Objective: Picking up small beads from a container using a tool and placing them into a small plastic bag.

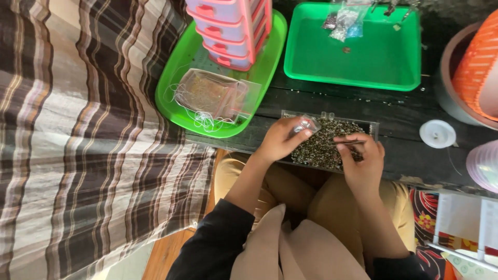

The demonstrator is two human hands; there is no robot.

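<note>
Dark desk, near edge: our left hand [282,139] pinches small clear bag [306,125]; right hand [363,155] grips tweezers [348,142] over bead tray [374,126], tips pointing left toward bag.

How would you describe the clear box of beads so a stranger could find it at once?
Start at the dark table with two green trays. At its near edge, under both hands, lies the clear rectangular box. Unlike the green trays behind it, it is see-through and packed with tiny dark, glittery beads.

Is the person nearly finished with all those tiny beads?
Not nearly. Looks done: a clear packet with white thread lies on the oval green tray. In hand: the left hand pinches a small clear bag; the right hand works a thin tool. Left: the clear box holds many beads.
</note>
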